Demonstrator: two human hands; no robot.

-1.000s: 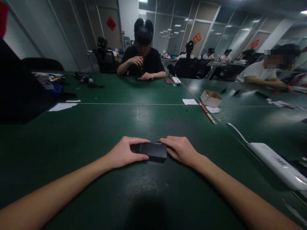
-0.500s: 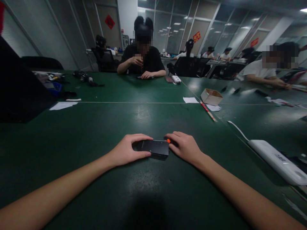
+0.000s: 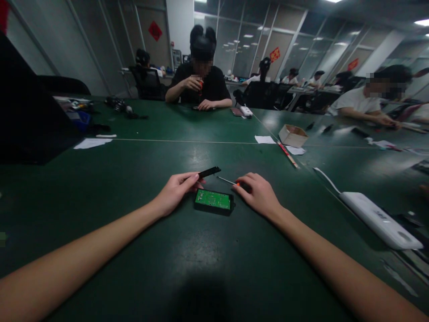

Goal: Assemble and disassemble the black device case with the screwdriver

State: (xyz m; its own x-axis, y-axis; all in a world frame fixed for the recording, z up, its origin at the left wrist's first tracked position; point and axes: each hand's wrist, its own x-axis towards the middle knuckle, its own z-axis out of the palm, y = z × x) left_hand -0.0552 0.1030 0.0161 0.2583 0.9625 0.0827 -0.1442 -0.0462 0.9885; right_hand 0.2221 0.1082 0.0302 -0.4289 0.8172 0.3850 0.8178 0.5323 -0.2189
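A small black plastic case lies on the table with its top off, showing a green circuit board inside. My left hand is closed on the black cover, which it holds tilted above the far left side of the case. My right hand rests on the table to the right of the case, fingers closed round a screwdriver. Its thin metal shaft points left, toward the cover, without touching it. Most of the orange handle is hidden in the fingers.
A white power strip lies at the right. Beyond the hands are an open cardboard box, a red-and-white stick and sheets of paper. A person sits across the green table, holding a screwdriver.
My left hand has lifted the cover off the case, exposing the circuit board. The screwdriver in my right hand now shows its shaft, pointing left. The view has shifted slightly.
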